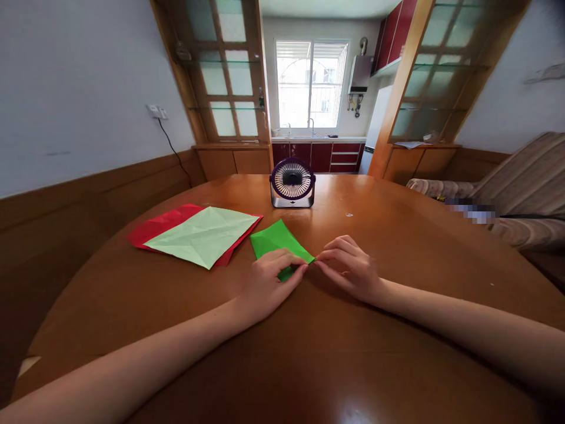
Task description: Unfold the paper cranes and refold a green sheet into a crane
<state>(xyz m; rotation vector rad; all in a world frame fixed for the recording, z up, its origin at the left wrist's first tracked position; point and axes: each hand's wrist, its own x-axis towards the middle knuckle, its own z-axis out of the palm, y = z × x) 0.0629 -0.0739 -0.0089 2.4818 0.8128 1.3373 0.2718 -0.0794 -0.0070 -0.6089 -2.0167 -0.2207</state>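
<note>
Your left hand (pixel 267 281) presses the near edge of the folded green paper (pixel 279 240), mid-table near the fan (pixel 292 182). Your right hand (pixel 348 268) pinches its right corner, fingers narrow. Line up the edges exactly, then crease outward from that corner.

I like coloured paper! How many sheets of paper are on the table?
3. A bright green sheet is under both hands; a pale green sheet lies to its left on a red sheet. More could be hidden beneath.
</note>
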